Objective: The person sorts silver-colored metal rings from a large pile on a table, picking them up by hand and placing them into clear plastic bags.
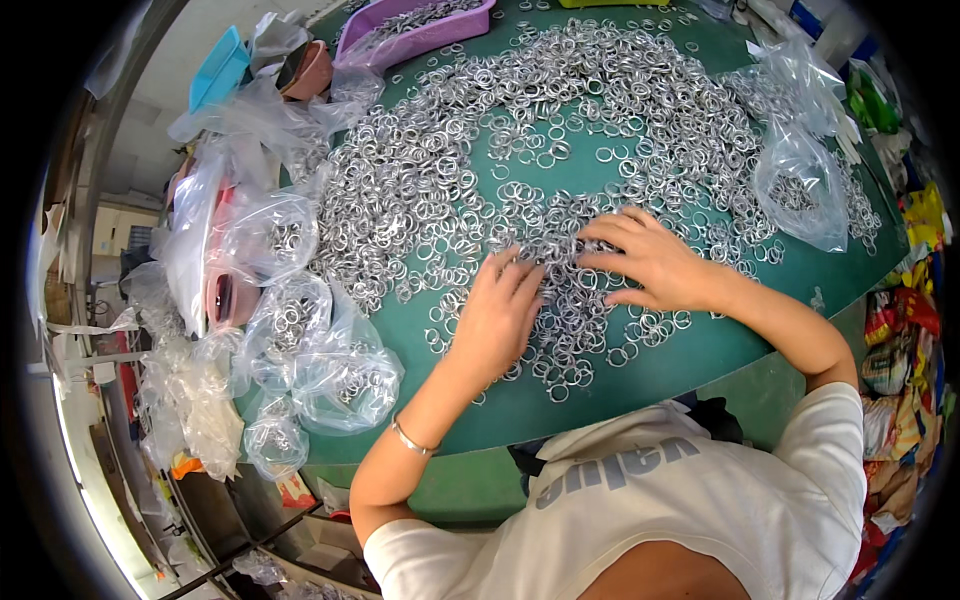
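A great heap of silver metal rings spreads in a wide arc over the green tabletop. Nearer to me, a smaller pile of the same rings lies between my hands. My left hand rests on the left side of this pile, palm down, its fingers stretched forward and a little apart. On the right side my right hand reaches in with fingers spread among the rings. Neither hand visibly grips a ring; the fingertips are partly lost among the rings and slightly blurred.
Clear plastic bags of rings crowd the table's left edge. Another clear bag lies at the right. A purple basket with rings stands at the far left, near a blue tray. Colourful packages pile up beyond the right edge.
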A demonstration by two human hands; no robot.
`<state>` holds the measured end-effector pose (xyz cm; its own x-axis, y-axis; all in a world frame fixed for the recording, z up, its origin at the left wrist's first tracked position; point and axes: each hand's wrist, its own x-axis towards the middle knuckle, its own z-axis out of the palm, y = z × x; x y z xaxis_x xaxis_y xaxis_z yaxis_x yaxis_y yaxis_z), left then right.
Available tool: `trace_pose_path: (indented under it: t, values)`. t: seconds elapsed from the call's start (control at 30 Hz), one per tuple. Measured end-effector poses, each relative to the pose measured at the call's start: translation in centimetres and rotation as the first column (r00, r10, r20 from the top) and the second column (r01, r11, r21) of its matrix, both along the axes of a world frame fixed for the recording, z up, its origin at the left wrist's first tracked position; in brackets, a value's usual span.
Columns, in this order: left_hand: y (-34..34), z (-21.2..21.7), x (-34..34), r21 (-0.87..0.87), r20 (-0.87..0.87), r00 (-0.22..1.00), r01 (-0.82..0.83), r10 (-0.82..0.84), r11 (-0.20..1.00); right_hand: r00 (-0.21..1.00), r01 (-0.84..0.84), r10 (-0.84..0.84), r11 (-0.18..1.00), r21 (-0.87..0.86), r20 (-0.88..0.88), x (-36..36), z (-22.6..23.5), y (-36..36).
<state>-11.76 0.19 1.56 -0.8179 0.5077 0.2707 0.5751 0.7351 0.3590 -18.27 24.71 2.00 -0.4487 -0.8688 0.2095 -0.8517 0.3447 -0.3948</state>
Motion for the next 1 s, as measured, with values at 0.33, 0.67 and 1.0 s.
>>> trace_pose_path:
  t: [0.33,0.67,1.0]
  values:
    - [0.1,0.2,3.0,0.130,0.108,0.970,-0.232,0.219,0.964,0.959,0.263,-0.219,0.923,-0.282,0.179,0.0,0.4,2.3]
    - [0.5,-1.1,3.3,-0.054,0.032,0.995,-0.090,0.092,0.994,0.951,0.307,-0.302,0.947,-0.097,0.063,-6.5,-3.1,-4.4]
    - [0.2,0.2,3.4,0.028,0.023,0.940,-0.341,0.341,0.940,-0.048,0.703,0.412,0.662,-0.262,0.910,-3.0,0.5,0.6]
